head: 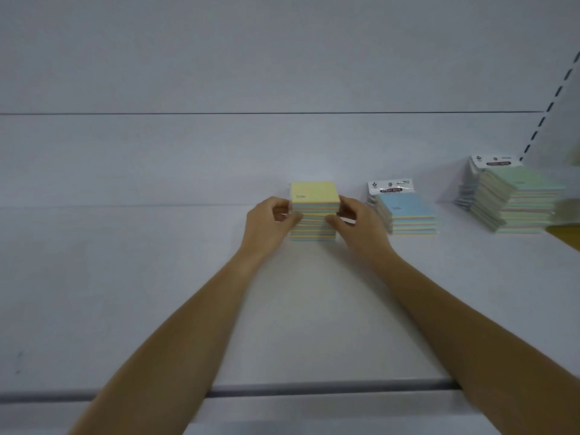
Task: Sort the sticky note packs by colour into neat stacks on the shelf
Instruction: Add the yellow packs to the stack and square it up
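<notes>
A stack of sticky note packs with a yellow top (314, 196) stands in the middle of the white shelf (157, 277). My left hand (270, 222) presses its left side and my right hand (356, 226) presses its right side, thumbs on the front. To the right sits a lower stack with a blue top (408, 211), its hang tags pointing to the back. Farther right is a taller stack with a green top (518, 202), blurred.
The shelf's back wall (282, 152) rises just behind the stacks. A slotted upright (549, 111) runs up at the far right. The shelf's front edge (314, 389) crosses under my forearms. Something yellowish, blurred, shows at the right border (569, 211).
</notes>
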A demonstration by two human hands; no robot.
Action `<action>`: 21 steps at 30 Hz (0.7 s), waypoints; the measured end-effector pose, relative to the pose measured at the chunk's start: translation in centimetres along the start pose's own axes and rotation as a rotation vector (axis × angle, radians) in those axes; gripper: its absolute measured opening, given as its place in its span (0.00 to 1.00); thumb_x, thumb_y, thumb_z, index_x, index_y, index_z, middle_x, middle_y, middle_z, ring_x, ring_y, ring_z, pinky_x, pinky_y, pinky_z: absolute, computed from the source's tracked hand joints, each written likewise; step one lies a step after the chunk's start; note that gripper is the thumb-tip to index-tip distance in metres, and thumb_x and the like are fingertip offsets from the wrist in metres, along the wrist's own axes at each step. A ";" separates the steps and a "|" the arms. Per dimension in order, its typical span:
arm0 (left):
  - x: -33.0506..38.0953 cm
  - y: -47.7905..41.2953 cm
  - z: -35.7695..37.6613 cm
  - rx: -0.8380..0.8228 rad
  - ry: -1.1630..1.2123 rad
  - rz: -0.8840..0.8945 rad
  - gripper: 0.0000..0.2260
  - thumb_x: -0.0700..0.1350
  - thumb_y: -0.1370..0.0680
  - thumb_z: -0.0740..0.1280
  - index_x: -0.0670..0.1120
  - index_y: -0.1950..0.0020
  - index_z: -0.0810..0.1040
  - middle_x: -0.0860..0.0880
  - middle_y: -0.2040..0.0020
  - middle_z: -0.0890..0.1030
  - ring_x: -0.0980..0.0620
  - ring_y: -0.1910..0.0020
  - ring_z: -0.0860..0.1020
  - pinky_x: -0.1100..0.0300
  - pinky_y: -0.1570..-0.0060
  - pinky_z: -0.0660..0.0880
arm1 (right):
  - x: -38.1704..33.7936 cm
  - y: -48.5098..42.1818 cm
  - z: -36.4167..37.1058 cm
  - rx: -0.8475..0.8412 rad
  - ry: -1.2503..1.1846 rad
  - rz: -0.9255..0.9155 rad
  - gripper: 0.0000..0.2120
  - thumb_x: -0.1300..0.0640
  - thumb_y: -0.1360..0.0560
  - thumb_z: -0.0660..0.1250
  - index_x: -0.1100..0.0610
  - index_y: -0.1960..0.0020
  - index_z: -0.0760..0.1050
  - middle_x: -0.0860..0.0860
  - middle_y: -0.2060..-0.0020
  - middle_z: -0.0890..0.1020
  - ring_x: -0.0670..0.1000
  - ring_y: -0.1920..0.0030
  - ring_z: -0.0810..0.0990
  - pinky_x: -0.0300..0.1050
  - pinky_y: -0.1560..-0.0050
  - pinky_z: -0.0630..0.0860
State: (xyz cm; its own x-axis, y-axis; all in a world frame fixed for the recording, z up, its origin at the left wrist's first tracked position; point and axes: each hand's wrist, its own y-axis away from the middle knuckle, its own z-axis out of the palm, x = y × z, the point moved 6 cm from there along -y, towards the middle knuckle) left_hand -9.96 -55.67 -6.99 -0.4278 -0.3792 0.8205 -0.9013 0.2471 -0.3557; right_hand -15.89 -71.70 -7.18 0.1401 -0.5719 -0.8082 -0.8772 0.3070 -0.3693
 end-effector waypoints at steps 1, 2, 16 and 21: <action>0.0 0.0 0.0 0.011 0.021 -0.008 0.14 0.43 0.27 0.71 0.41 0.44 0.77 0.48 0.51 0.80 0.60 0.62 0.76 0.82 0.65 0.69 | 0.0 0.0 0.0 0.009 0.020 -0.006 0.16 0.65 0.26 0.64 0.61 0.38 0.74 0.54 0.47 0.80 0.46 0.49 0.77 0.20 0.53 0.71; 0.0 0.0 0.1 0.014 0.032 -0.008 0.16 0.43 0.28 0.71 0.41 0.42 0.75 0.48 0.52 0.79 0.62 0.62 0.75 0.81 0.65 0.69 | 0.1 -0.1 0.0 0.018 0.036 -0.006 0.16 0.64 0.25 0.63 0.61 0.38 0.74 0.55 0.45 0.80 0.46 0.49 0.77 0.16 0.57 0.68; 0.8 0.1 -0.1 0.050 0.020 0.094 0.15 0.44 0.25 0.68 0.42 0.39 0.76 0.45 0.42 0.79 0.54 0.55 0.77 0.83 0.62 0.68 | 0.2 0.0 -0.6 0.081 -0.126 0.093 0.14 0.60 0.23 0.62 0.59 0.38 0.75 0.54 0.46 0.82 0.46 0.49 0.77 0.41 0.42 0.73; -1.1 0.2 0.9 -0.106 0.021 -0.076 0.28 0.46 0.32 0.75 0.43 0.35 0.71 0.50 0.43 0.76 0.52 0.49 0.77 0.67 0.54 0.73 | 0.8 0.5 0.5 -0.067 -0.069 0.145 0.20 0.61 0.29 0.69 0.59 0.38 0.72 0.52 0.44 0.79 0.51 0.46 0.78 0.43 0.42 0.74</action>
State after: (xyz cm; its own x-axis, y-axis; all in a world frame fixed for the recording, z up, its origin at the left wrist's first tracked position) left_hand -9.75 -56.01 -8.33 -0.3559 -0.3818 0.8530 -0.9183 0.3119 -0.2436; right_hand -16.00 -71.67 -8.24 0.0389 -0.4710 -0.8813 -0.9189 0.3296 -0.2167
